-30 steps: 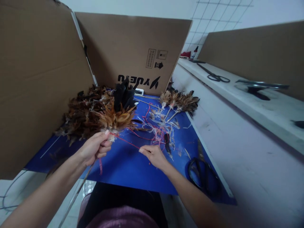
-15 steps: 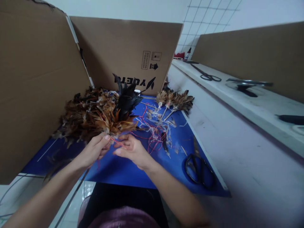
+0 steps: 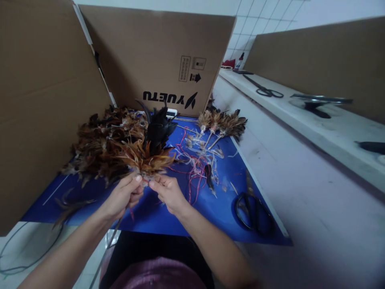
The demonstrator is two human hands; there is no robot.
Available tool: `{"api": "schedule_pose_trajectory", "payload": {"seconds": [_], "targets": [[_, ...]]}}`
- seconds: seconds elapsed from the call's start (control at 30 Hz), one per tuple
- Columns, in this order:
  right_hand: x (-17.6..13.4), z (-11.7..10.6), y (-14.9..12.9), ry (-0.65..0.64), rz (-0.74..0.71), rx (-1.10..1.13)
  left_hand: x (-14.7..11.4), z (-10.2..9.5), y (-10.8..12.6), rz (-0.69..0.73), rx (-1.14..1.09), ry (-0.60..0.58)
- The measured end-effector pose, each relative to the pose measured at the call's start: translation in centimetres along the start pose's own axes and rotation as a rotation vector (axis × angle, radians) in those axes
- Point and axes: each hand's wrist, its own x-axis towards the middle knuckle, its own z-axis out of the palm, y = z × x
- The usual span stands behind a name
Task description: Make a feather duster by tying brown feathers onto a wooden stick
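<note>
My left hand point(image 3: 126, 194) is closed round the base of a feather duster point(image 3: 152, 154), whose orange-brown feathers fan out below a tuft of black ones. A thin stick point(image 3: 112, 237) runs down from under that hand toward my lap. Pinched in the fingers of my right hand point(image 3: 170, 193) is red string point(image 3: 145, 180), drawn short against the feather base beside my left thumb. Both hands are close together over the blue table point(image 3: 144, 220). More loose red string point(image 3: 197, 176) lies tangled to the right.
A heap of brown feather bunches point(image 3: 102, 148) covers the table's left. Three feather bunches on sticks point(image 3: 224, 124) lie at back right. Black-handled scissors point(image 3: 252, 212) rest near the front right corner. Cardboard panels point(image 3: 159, 48) stand behind and left. Another pair of scissors point(image 3: 267, 93) lies on the ledge.
My right hand has moved in toward the left, and its spread fingers are now pinched close to the feather base. The view has shifted slightly.
</note>
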Motion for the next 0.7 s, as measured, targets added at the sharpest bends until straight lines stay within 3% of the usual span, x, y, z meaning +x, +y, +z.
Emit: {"api": "schedule_pose_trajectory", "payload": {"seconds": [0.23, 0.4, 0.57, 0.7], "targets": [[0.5, -0.4, 0.8, -0.059, -0.086, -0.030, -0.3, -0.1, -0.9, -0.078, -0.154, -0.010], [0.6, -0.7, 0.8, -0.073, -0.151, -0.215, -0.9, -0.2, -1.4, -0.138, -0.233, -0.058], [0.3, -1.3, 0.9, -0.184, -0.185, -0.241, -2.0, -0.1, -1.2, -0.168, -0.261, -0.086], [-0.2, -2.7, 1.0, -0.239, -0.229, -0.491, -3.0, -0.3, -1.6, -0.202, -0.220, -0.188]]}}
